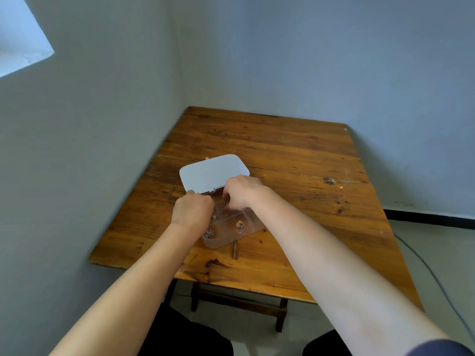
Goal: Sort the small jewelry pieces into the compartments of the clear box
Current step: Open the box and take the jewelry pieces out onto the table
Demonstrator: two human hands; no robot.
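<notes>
Both forearms reach over the counter to the box, lid open. Pieces sit in near compartments. Left hand & right hand curl over far compartments; grip can't tell. Prob mid-sort; next needs a careful drop.

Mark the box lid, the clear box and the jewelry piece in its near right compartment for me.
box lid (213, 172), head view, centre of the white open lid.
clear box (218, 243), head view, bare near rim.
jewelry piece (240, 224), head view, middle of the small metal cluster.
</notes>
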